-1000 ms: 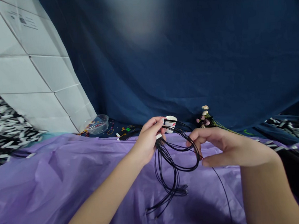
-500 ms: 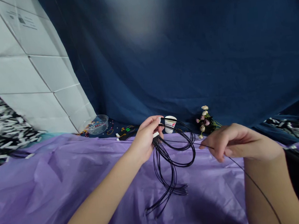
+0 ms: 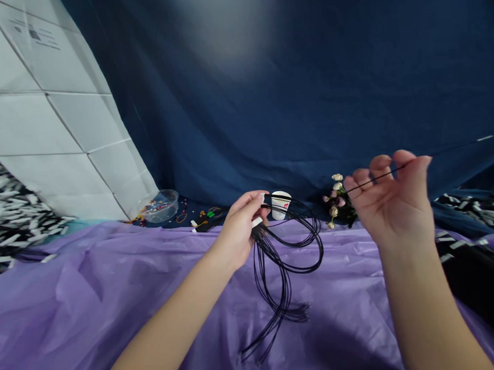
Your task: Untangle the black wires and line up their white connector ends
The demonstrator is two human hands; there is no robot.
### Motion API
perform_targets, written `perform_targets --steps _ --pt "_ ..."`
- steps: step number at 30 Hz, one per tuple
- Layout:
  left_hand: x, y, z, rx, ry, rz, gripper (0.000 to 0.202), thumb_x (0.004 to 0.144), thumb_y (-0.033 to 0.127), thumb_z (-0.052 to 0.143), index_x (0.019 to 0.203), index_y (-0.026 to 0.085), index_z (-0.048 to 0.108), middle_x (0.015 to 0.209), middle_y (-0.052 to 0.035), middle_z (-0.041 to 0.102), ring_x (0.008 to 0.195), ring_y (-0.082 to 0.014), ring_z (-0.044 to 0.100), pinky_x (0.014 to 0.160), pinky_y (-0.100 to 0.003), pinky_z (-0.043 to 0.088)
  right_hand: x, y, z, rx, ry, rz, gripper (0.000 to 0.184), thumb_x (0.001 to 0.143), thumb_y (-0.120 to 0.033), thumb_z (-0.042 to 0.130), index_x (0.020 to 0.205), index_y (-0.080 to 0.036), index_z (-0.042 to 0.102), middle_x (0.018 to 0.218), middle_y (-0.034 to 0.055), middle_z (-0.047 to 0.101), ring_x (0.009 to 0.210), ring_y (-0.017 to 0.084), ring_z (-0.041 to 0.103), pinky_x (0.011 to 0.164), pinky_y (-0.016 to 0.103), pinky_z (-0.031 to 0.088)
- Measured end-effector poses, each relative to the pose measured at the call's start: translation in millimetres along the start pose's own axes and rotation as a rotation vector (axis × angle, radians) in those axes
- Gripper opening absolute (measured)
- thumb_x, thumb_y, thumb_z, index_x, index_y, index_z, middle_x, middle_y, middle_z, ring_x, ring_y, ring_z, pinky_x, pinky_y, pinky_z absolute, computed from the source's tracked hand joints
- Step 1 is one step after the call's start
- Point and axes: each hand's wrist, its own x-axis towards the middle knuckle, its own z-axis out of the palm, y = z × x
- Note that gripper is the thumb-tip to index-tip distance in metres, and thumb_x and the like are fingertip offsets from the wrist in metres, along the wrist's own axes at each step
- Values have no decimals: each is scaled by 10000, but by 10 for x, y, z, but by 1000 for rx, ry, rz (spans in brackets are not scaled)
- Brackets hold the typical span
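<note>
My left hand pinches the top of a bundle of thin black cords at a small white tag; the loops and loose ends hang down onto the purple cloth. My right hand is raised palm-up to the right, fingers curled, with a single black cord held between thumb and fingertips. That cord stretches out to the right past the hand.
Behind the bundle stand a small white paper cup and a sprig of small flowers. A clear plastic bowl with beads and loose bits lies at the back left. Dark blue fabric hangs behind; white boxes rise at the left.
My right hand has drawn one black cord out of the bundle, moving right and upward and turning palm-up. My left hand has kept its hold on the bundle, nearly still.
</note>
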Motion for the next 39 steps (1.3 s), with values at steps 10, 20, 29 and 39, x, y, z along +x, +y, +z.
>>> perform_targets --steps 10,20,29,39 --pt "-58 4 45 74 -78 76 140 863 284 614 928 165 648 706 13 533 631 -60 509 583 -169 436 -183 87 115 -423 -207 39 105 717 -270 775 711 -213 686 525 -44 558 372 42 383 343 168 262" --pt "-148 44 94 131 -214 185 133 903 264 568 976 161 612 680 25 550 594 -50 502 551 -147 409 -431 188 303 -1125 -365 -223 62 796 -242 679 785 -202 726 624 -28 661 467 67 512 434 199 355" --pt "-175 41 102 143 -266 199 130 906 282 573 990 187 605 762 21 573 604 -36 521 572 -136 416 -464 146 341 -1137 -345 -259 63 795 -233 680 786 -196 729 620 -35 657 467 64 522 431 200 351" --pt "-182 13 92 170 -299 280 147 906 286 569 1025 208 608 796 13 572 642 -54 547 584 -156 440 -517 31 401 -1189 -379 -201 119 842 -244 632 783 -183 715 614 -24 634 498 70 506 471 209 359"
